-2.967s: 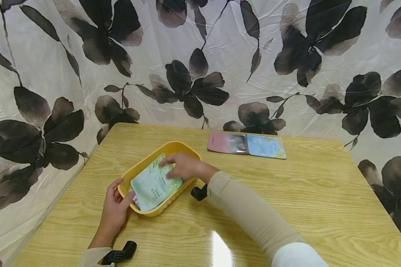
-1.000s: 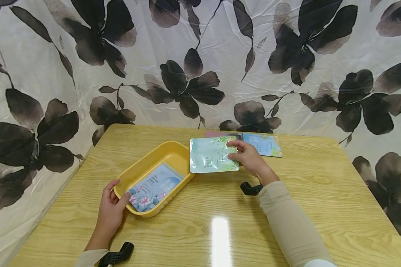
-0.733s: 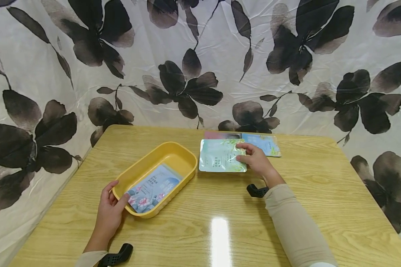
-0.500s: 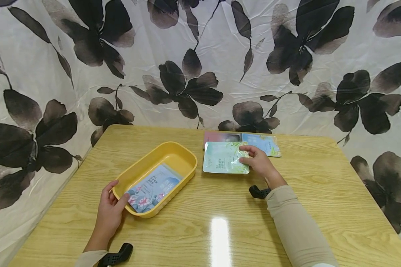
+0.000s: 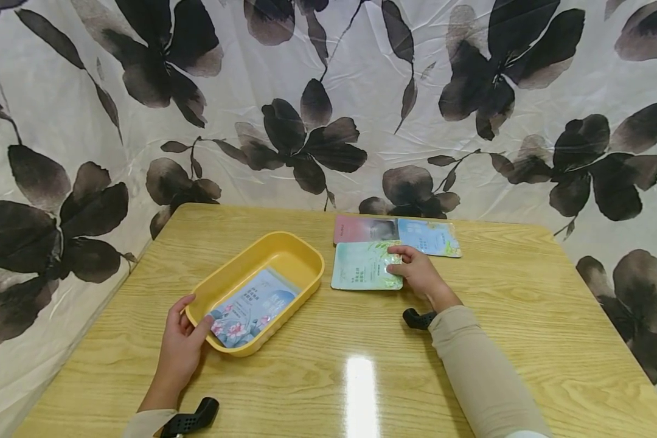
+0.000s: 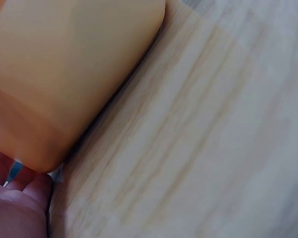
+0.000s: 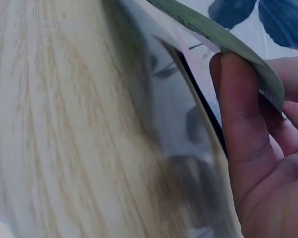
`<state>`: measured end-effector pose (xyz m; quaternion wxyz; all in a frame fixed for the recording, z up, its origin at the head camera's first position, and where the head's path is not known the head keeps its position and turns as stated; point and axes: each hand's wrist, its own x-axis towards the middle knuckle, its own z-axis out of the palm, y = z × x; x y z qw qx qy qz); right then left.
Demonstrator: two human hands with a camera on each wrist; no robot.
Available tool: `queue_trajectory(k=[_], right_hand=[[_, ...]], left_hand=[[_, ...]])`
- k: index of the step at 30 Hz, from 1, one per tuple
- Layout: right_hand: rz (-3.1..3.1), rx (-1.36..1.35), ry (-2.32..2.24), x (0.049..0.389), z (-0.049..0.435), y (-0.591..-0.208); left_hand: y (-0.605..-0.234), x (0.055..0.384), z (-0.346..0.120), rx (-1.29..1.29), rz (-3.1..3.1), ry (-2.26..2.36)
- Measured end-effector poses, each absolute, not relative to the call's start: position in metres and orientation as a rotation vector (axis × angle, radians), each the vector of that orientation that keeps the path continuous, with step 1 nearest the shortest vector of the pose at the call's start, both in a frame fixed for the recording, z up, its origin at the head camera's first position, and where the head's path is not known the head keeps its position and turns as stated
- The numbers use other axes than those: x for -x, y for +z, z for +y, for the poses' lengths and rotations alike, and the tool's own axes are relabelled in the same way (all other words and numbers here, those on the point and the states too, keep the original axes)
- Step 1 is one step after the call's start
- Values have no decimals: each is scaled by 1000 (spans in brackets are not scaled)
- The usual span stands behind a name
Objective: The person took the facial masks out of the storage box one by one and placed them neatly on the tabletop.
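Note:
In the head view my left hand (image 5: 179,344) grips the near left end of a yellow plastic basket (image 5: 287,252), thumb over its rim. The left wrist view shows its fingers (image 6: 36,191) against the basket's outer wall (image 6: 74,74). Inside the basket lies a pale blue sheet mask packet (image 5: 254,307) with pink flowers. My right hand (image 5: 421,278) pinches a mint green sheet mask packet (image 5: 361,267) by its right end, just in front of two other packets. In the right wrist view, thumb and fingers squeeze the green packet's edge (image 7: 213,32); its near end is tilted up.
A pink and silver packet (image 5: 358,230) and a light blue packet (image 5: 427,236) lie side by side at the back edge of the wooden table (image 5: 471,328). Behind the table hangs a white cloth (image 5: 394,103) with dark flowers.
The green packet has come out of the basket in my right hand, moved right, then lowered toward the table, uncovering the pale blue packet. My left hand has stayed on the basket.

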<state>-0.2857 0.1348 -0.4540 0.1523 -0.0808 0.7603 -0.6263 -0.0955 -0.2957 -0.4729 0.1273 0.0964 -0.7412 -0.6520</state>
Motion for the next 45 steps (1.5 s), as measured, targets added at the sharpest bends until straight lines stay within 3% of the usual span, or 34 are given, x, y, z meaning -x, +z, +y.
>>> queue_trajectory(k=[45], right_hand=[[2616, 276, -1312, 289, 138, -449]], left_hand=[[-471, 94, -294, -245, -2135, -1913]])
